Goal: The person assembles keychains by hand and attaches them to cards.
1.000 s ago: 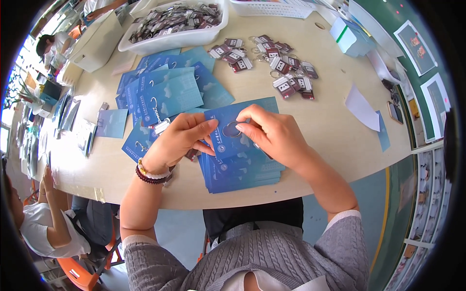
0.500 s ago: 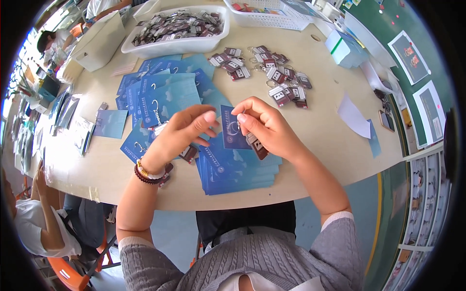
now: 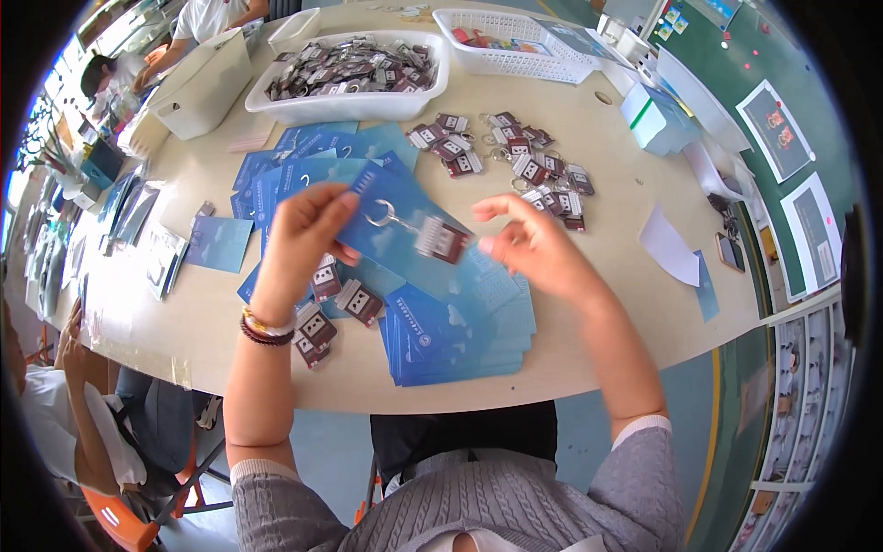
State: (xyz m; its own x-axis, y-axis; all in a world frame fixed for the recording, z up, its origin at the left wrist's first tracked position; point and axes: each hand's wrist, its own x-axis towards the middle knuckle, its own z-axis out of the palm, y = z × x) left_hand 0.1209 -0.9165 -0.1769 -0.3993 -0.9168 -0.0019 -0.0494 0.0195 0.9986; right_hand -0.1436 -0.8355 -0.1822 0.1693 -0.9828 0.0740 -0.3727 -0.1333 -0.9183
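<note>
My left hand point(image 3: 302, 235) pinches the left edge of a blue card point(image 3: 382, 244) held above the table. On that card hangs a keychain point(image 3: 444, 241) with a silver ring, a short chain and a maroon-and-white block-shaped charm. To the right of the card is my right hand point(image 3: 538, 248), slightly blurred, its thumb and fingers apart and nothing visible between them. A stack of blue cards point(image 3: 464, 336) lies below the held card. Next to my left wrist lie several loose keychains point(image 3: 359, 301). Overlapping blue cards point(image 3: 299, 143), some with rings on them, spread behind my left hand.
A white tub point(image 3: 354, 110) full of keychains stands at the back, beside a white basket point(image 3: 510, 63). More keychains point(image 3: 533, 168) lie in clusters at the centre right. A white paper point(image 3: 669, 247) and a phone point(image 3: 730, 252) lie right. People sit along the left side.
My left hand has taken hold of the card and lifted it, with the keychain now lying across it. My right hand has let go of the keychain and moved right, fingers opened.
</note>
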